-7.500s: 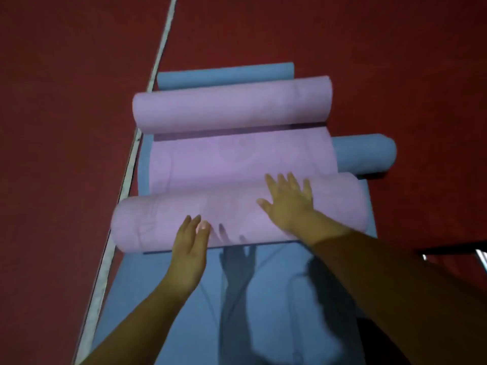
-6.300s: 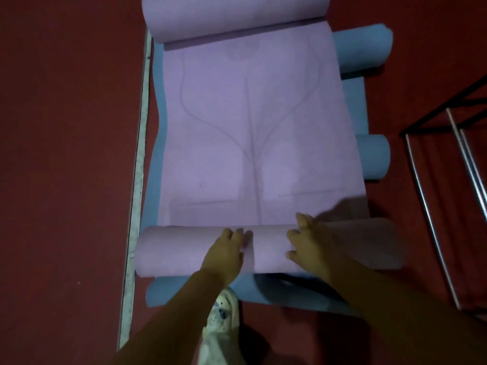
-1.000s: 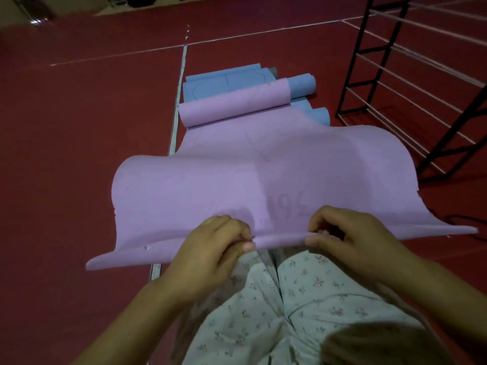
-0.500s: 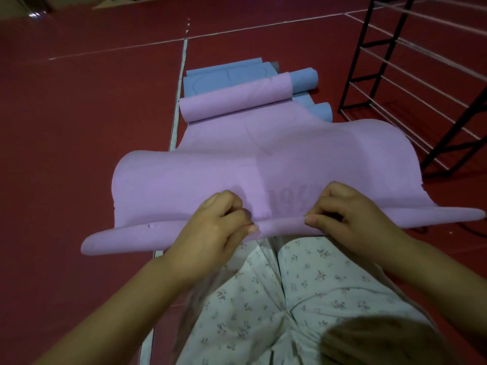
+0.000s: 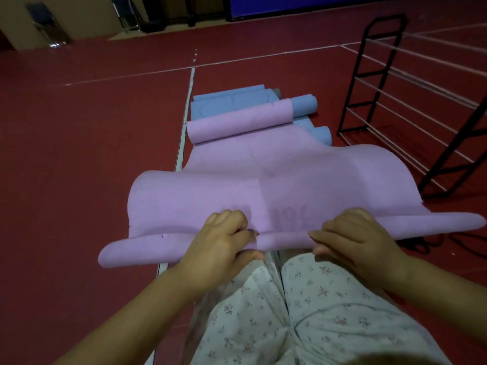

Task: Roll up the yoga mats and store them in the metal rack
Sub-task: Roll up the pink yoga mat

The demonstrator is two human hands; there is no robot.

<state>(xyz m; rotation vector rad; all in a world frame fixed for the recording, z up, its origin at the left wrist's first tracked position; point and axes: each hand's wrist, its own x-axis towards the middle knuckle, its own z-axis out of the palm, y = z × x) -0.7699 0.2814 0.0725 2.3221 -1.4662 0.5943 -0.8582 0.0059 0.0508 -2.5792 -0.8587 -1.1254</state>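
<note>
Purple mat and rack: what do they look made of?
Purple mat: soft matte foam, probably; it droops and curls thickly where both hands grip it. Rack: metal, seemingly; black-painted frame with thin pale shiny rods.

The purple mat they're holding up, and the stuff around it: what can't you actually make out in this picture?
All in the head view:
- Purple mat: faint writing near its held edge is too dim to read; both hands, left and right, cover part of that edge.
- Blue mats: mostly hidden under the purple one, so their number is unclear.
- Metal rack: cut off by the right edge.
- Far wall objects: too dark and small to identify.
</note>
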